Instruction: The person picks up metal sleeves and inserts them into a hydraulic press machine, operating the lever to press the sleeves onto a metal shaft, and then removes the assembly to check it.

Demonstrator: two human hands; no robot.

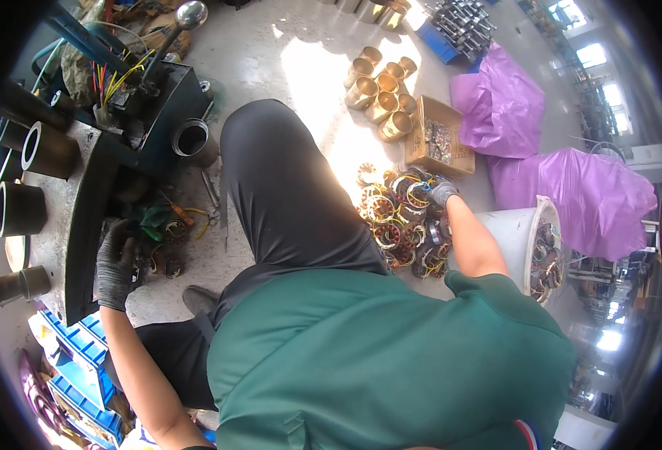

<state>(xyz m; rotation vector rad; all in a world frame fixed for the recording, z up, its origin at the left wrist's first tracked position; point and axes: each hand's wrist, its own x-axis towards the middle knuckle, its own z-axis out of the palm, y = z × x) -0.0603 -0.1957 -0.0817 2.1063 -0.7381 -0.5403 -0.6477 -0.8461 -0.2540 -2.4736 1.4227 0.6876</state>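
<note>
My right hand (443, 192), in a grey glove, reaches into a heap of wound motor stators (391, 234) on the floor. Its fingers curl at the rim of a stator (416, 193) with blue and yellow wires; the fingertips are partly hidden. On the other side, my left hand (113, 262), in a dark grey glove, is beside the edge of a heavy metal bench (68, 217). Its fingers are extended and slightly apart, with nothing visible in them. Close by, under the bench, are several stators (167, 262) and green- and orange-handled tools (153, 223).
Brass-coloured cylinders (383, 101) and a cardboard box (430, 146) stand beyond the heap. Purple bags (571, 191) and a white bucket (505, 240) holding stators are at right. Dark metal cylinders (50, 150) sit on the bench; blue crates (80, 367) stand at lower left.
</note>
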